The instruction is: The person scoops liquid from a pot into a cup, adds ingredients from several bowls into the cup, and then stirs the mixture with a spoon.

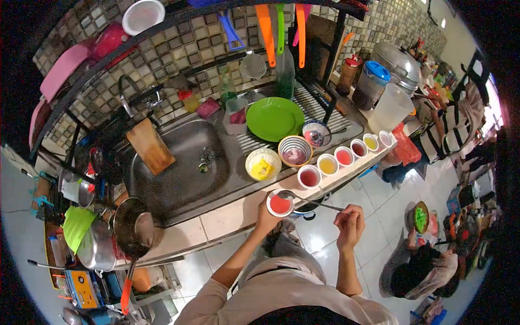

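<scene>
My left hand (264,218) is wrapped round a small white cup (280,203) with red contents, held at the counter's front edge. In my right hand (351,223) is the handle of a metal spoon (319,204), whose bowl end is at the cup's rim. Just beyond, a row of several small white cups (309,177) with red, yellow and dark contents runs along the counter edge to the right. Behind the held cup are a patterned bowl of yellow food (262,165), a bowl of pinkish food (295,151) and a smaller bowl (316,133).
A green plate (275,119) lies on the drainer, right of the sink (184,168) with a wooden board (150,146). A pan (132,230) stands at left. Pitchers (391,107) are at back right. Another person (428,265) sits on the floor at right.
</scene>
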`<state>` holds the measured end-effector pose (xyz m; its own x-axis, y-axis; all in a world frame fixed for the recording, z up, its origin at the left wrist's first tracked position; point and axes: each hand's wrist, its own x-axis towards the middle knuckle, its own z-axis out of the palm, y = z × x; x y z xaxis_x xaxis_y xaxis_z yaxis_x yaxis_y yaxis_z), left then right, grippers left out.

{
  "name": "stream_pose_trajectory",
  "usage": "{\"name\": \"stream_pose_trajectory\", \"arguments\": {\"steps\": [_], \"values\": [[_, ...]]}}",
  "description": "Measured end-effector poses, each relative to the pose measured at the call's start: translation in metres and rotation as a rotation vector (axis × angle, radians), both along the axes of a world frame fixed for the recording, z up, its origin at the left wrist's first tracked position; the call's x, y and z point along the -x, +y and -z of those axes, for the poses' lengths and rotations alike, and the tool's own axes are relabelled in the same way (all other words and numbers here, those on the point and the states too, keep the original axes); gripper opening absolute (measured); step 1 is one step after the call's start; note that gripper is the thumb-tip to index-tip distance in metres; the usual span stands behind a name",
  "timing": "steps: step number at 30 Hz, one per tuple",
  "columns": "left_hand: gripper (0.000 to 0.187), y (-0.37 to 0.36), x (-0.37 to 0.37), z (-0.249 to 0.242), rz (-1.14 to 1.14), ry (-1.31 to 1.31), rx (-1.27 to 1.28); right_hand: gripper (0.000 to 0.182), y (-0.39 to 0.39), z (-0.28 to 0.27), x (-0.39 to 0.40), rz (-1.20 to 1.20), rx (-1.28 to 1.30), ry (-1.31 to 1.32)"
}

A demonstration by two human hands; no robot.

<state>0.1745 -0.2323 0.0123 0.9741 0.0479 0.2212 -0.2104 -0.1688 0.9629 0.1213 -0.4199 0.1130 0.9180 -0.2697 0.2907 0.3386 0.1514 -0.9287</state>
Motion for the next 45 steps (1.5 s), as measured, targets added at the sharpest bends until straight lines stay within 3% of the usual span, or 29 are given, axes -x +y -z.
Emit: {"name": "stream_pose_trajectory", "arguments": {"steps": [5, 16, 23, 24, 26, 28, 30, 31, 32, 35, 40, 41, 42, 45], "values": [[0.049, -0.019, -0.029, 0.021, -0.059, 0.076, 0.005, 0.032, -0.010, 0.001, -0.033, 0.006, -0.003, 0.022], [0.052, -0.029, -0.040, 0.013, -0.137, 0.053, -0.046, 0.031, -0.029, 0.001, -0.059, -0.001, -0.030, 0.057], [0.091, -0.018, -0.030, 0.014, -0.114, 0.020, -0.088, 0.034, -0.027, 0.006, -0.063, -0.009, 0.007, 0.023], [0.091, -0.016, -0.027, 0.015, -0.105, 0.019, -0.091, 0.035, -0.024, 0.006, -0.062, -0.010, 0.016, 0.014], [0.094, -0.011, -0.019, 0.017, -0.046, 0.008, 0.162, 0.035, -0.018, 0.003, -0.061, 0.003, 0.010, 0.019], [0.095, 0.000, -0.014, 0.015, -0.033, -0.019, 0.099, 0.035, -0.013, 0.001, -0.064, 0.004, 0.008, 0.022], [0.093, 0.012, -0.013, 0.021, -0.021, -0.172, 0.119, 0.033, -0.009, 0.002, -0.069, 0.050, -0.028, 0.101], [0.076, 0.020, -0.012, 0.016, -0.064, -0.197, 0.016, 0.033, -0.006, 0.000, -0.071, 0.039, -0.028, 0.102], [0.076, 0.026, -0.012, 0.016, -0.077, -0.197, 0.014, 0.031, -0.004, -0.002, -0.074, 0.059, -0.072, 0.151], [0.046, 0.041, -0.014, 0.013, -0.183, -0.202, 0.064, 0.027, 0.005, -0.006, -0.087, 0.081, -0.203, 0.217], [0.035, 0.069, -0.005, 0.018, -0.357, -0.161, 0.170, 0.022, 0.058, -0.012, -0.098, -0.029, -0.435, 0.315], [0.032, 0.077, -0.001, 0.022, -0.382, -0.121, 0.167, 0.022, 0.074, -0.013, -0.096, -0.201, -0.357, 0.266], [0.032, 0.083, 0.006, 0.017, -0.424, -0.125, 0.163, 0.023, 0.103, -0.014, -0.096, -0.149, -0.379, 0.287], [0.028, 0.100, 0.030, 0.018, -0.553, -0.026, 0.170, 0.025, 0.163, -0.029, -0.082, -0.651, -0.101, 0.350]]}}
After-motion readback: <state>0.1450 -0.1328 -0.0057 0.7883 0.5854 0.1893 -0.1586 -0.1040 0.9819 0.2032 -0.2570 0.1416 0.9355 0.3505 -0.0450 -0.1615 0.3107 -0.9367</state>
